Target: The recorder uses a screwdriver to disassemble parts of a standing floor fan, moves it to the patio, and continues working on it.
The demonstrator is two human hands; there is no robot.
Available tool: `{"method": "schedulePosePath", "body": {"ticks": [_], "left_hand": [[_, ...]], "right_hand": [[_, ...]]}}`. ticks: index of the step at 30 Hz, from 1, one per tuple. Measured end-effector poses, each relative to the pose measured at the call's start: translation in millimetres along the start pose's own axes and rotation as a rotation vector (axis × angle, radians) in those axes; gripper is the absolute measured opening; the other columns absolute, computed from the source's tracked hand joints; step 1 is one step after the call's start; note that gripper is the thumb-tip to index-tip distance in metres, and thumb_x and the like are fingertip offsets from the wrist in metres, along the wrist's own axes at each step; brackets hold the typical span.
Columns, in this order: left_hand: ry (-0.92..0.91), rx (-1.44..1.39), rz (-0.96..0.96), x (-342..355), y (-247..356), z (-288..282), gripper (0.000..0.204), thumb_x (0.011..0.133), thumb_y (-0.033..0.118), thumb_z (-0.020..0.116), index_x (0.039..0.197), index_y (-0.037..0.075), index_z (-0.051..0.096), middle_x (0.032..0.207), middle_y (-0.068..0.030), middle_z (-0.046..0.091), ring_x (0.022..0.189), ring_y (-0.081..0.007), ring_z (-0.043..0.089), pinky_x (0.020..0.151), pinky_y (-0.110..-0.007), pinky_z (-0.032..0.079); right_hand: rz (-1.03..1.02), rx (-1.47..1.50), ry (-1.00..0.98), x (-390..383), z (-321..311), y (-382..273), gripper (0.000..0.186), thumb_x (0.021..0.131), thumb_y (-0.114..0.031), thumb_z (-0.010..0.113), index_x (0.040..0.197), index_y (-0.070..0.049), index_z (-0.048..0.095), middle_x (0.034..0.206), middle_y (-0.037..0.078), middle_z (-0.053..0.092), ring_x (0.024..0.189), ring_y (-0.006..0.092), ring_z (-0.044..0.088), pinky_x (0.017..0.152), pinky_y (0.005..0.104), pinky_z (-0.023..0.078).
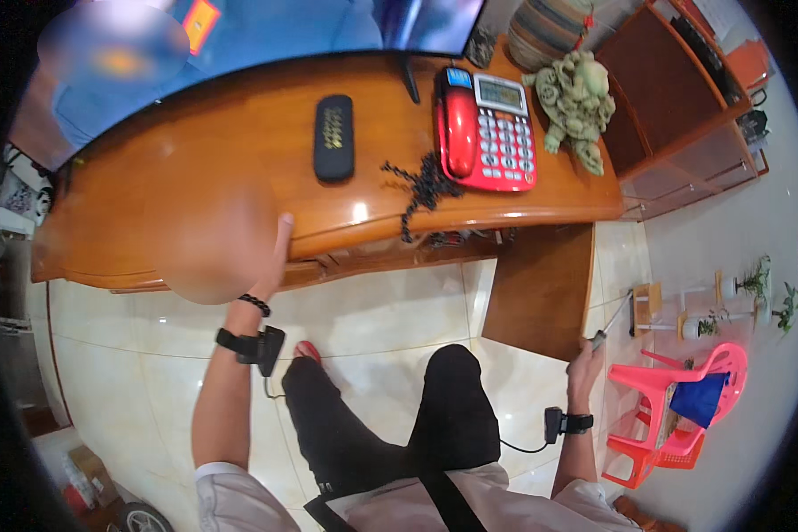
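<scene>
My left hand [277,266] is at the front edge of the wooden cabinet top [239,151]. Its thumb stretches out over the edge, while a blur covers the other fingers. On the right, my right hand [582,371] is closed round the grey handle of a screwdriver [599,339], its thin shaft pointing up and away. Beside that hand stands a swung-out brown cabinet door [545,288]. A red corded telephone [496,133] with a coiled black cord [426,184] sits on the cabinet top, left of it a black oblong case [333,137].
A television [310,31] stands at the back. A greenish carved figure [576,106] and a striped jar [545,34] occupy the right end. Pink plastic chairs [638,381] and a plant stand [647,310] are at the right. Pale tiles [399,310] cover the floor.
</scene>
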State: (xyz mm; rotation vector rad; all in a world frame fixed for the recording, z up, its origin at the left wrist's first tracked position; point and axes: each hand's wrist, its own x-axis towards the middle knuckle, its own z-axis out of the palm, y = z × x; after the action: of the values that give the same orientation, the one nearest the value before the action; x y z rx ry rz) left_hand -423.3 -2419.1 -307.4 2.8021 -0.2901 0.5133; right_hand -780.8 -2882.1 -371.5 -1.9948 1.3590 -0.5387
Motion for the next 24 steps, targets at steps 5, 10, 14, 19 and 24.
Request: {"method": "schedulePosePath", "body": {"ticks": [5,10,14,19,24], "left_hand": [[-0.1,-0.076,0.034,-6.4,-30.6,-15.9,0.065,0.089,0.042,0.059,0.137,0.001,0.043,0.145,-0.0214,0.038,0.139,-0.0347,0.027,0.115,-0.049,0.014],[-0.362,-0.442,0.071,-16.5,-53.1,-62.1,0.06,0.087,0.031,0.066,0.134,0.0,0.045,0.14,-0.0233,0.043,0.134,-0.0381,0.035,0.112,-0.047,0.025],[-0.362,-0.497,-0.181,-65.3,-87.6,-119.6,0.051,0.085,0.022,0.068,0.127,-0.001,0.051,0.13,-0.0224,0.053,0.125,-0.0384,0.046,0.107,-0.043,0.035],[-0.357,-0.421,-0.517,-174.4,-125.2,-168.1,0.043,0.085,0.017,0.067,0.122,-0.001,0.056,0.123,-0.0193,0.059,0.117,-0.0325,0.054,0.101,-0.04,0.041],[-0.412,-0.37,-0.822,-273.5,-101.5,-199.1,0.044,0.084,0.019,0.069,0.122,0.0,0.057,0.122,-0.019,0.059,0.114,-0.0317,0.056,0.098,-0.041,0.044]], "right_hand": [[0.27,0.503,-0.321,-60.6,72.4,-109.5,0.016,0.088,-0.016,0.049,0.097,-0.003,0.047,0.08,0.011,0.061,0.062,0.0193,0.062,0.041,0.025,0.039],[0.283,0.758,-0.401,-57.5,144.9,-146.8,0.023,0.087,-0.016,0.049,0.099,0.003,0.048,0.097,0.018,0.058,0.087,0.0276,0.062,0.07,0.0409,0.059],[0.414,0.809,-0.39,-45.1,147.6,-136.1,0.021,0.087,-0.016,0.048,0.099,0.001,0.051,0.089,0.013,0.059,0.086,0.0266,0.063,0.071,0.0404,0.058],[0.518,0.963,-0.477,-35.6,171.0,-152.5,0.024,0.089,-0.014,0.044,0.105,0.003,0.049,0.098,0.015,0.061,0.086,0.0263,0.063,0.079,0.0386,0.053],[0.521,1.179,-0.542,-22.6,192.4,-170.4,0.024,0.09,-0.018,0.048,0.104,0.002,0.043,0.111,0.031,0.058,0.106,0.0403,0.06,0.094,0.0468,0.05]]}}
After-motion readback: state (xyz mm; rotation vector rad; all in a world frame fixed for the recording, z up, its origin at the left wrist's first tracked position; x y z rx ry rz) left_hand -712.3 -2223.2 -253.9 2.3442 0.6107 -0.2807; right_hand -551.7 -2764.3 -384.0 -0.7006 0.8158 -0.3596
